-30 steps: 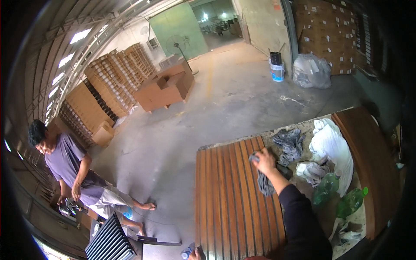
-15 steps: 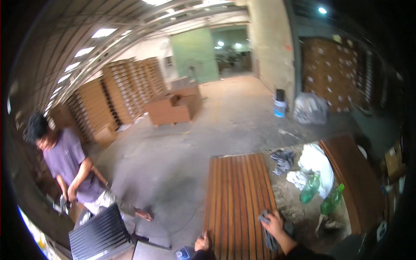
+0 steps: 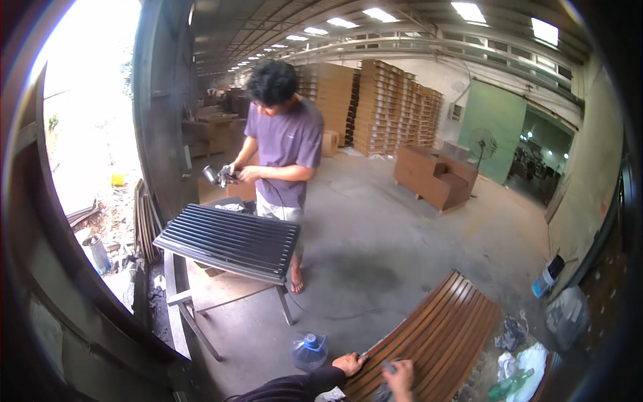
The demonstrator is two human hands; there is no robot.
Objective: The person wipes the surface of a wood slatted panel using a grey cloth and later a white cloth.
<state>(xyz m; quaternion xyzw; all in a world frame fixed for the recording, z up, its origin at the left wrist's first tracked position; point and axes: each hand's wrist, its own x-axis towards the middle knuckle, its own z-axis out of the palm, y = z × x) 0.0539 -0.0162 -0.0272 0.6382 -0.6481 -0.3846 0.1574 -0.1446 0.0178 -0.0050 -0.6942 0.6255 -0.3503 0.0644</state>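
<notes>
A reddish-brown slatted wooden panel (image 3: 429, 335) lies before me, its slats running lengthwise. My left hand (image 3: 350, 364) is closed at its left edge, fingers curled against the side. Over the near end of the slats, my right hand (image 3: 400, 376) is closed on a grey pad (image 3: 389, 367). Dark grey cloth (image 3: 383, 392) shows just below that hand, partly cut off by the lower picture edge. Close to my left forearm stands a clear bluish plastic jug (image 3: 309, 351) with a blue cap.
A person (image 3: 284, 144) holding a spray gun (image 3: 221, 175) stands behind a black slatted panel (image 3: 231, 238) on a stand. A cable crosses the floor. White plastic (image 3: 532, 368) and a green bottle (image 3: 510, 386) lie at right. A brown box-like piece (image 3: 435, 177) stands farther back.
The view has swung left, bringing the co-worker and black panel toward the middle. My right hand, with the grey pad, is now closer to my left hand, which stays at the panel's edge.
</notes>
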